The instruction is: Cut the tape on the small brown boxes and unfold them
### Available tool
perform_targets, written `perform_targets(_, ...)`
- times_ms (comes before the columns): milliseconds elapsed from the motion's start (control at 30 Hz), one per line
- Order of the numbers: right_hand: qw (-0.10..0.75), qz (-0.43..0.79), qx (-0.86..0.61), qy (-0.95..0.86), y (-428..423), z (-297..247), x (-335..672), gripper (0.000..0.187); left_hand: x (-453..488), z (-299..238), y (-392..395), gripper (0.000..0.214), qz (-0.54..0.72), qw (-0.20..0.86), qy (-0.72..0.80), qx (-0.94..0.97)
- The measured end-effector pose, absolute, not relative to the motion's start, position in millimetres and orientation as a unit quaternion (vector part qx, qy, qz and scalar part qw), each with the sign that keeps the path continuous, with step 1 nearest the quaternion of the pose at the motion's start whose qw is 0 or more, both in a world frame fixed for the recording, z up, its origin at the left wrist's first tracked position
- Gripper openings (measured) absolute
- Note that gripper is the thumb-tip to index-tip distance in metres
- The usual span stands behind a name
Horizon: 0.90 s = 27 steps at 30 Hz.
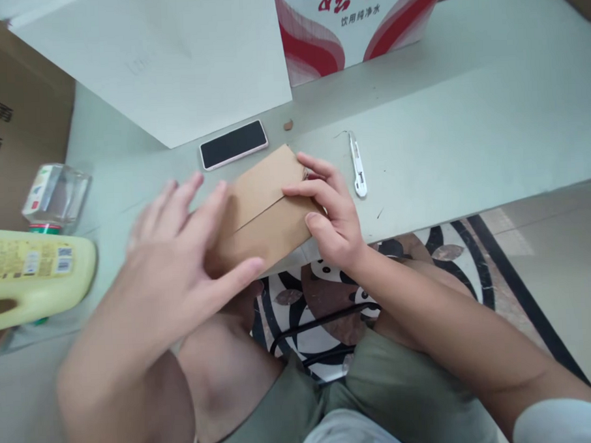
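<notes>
A small brown cardboard box [270, 213], its top flaps meeting in a seam, sits at the near edge of the table. My right hand [331, 210] grips its right end, with fingers over the top and the thumb on the near side. At the left end is my left hand [188, 239], slightly blurred, its fingers spread and the thumb stretched along the near side. Whether the left palm touches the box is hard to see. Beyond the box lies a phone [234, 144] with a dark screen. A white utility knife [357, 164] rests on the table to the right.
A large white box [171, 63] and a red-and-white carton [356, 29] stand at the back. On the left are a clear bottle [59, 196] lying down, a pale yellow jug [43, 272] and a brown carton [16, 96]. The table's front edge runs above my knees.
</notes>
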State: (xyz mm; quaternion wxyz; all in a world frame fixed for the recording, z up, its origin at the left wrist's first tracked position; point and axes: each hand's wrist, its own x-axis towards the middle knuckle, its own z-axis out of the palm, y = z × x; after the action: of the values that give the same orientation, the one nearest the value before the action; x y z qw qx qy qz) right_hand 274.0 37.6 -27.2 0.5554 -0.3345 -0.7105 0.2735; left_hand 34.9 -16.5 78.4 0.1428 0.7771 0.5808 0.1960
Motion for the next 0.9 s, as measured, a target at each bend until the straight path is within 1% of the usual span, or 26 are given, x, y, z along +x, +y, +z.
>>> perform_targets(33, 0.557, 0.275, -0.332, -0.710, 38, -27, 273, 0.036, 36, 71, -12, 0.117, 0.189, 0.151, 0.586, 0.774)
perform_targets(100, 0.556, 0.278, -0.328, -0.711, 40, -28, 271, 0.036, 38, 61, -7, 0.126, 0.183, 0.143, 0.593, 0.771)
perform_targets(167, 0.553, 0.282, -0.326, -0.712, 42, -27, 269, 0.037, 43, 61, -5, 0.124, 0.154, 0.116, 0.592, 0.783)
perform_targets(200, 0.551, 0.285, -0.327, -0.713, 42, -26, 268, 0.037, 46, 65, -5, 0.120, 0.120, 0.099, 0.594, 0.789)
perform_targets(300, 0.547, 0.289, -0.332, -0.712, 42, -24, 267, 0.039, 60, 83, -7, 0.111, -0.033, 0.056, 0.628, 0.776)
perform_targets(367, 0.549, 0.288, -0.332, -0.711, 42, -24, 267, 0.039, 67, 94, -6, 0.113, -0.100, 0.043, 0.635, 0.764)
perform_targets(433, 0.551, 0.288, -0.330, -0.710, 42, -24, 267, 0.039, 69, 99, -4, 0.118, -0.133, 0.043, 0.629, 0.764)
perform_targets(567, 0.559, 0.294, -0.323, -0.705, 41, -24, 269, 0.040, 63, 99, 1, 0.118, -0.151, 0.054, 0.613, 0.774)
perform_targets(700, 0.598, 0.299, -0.309, -0.676, 41, -23, 273, 0.040, 61, 98, 1, 0.114, -0.134, 0.045, 0.608, 0.782)
perform_targets(900, 0.608, 0.321, -0.353, -0.635, 43, -28, 278, 0.039, 44, 103, -4, 0.115, -0.109, 0.069, 0.600, 0.789)
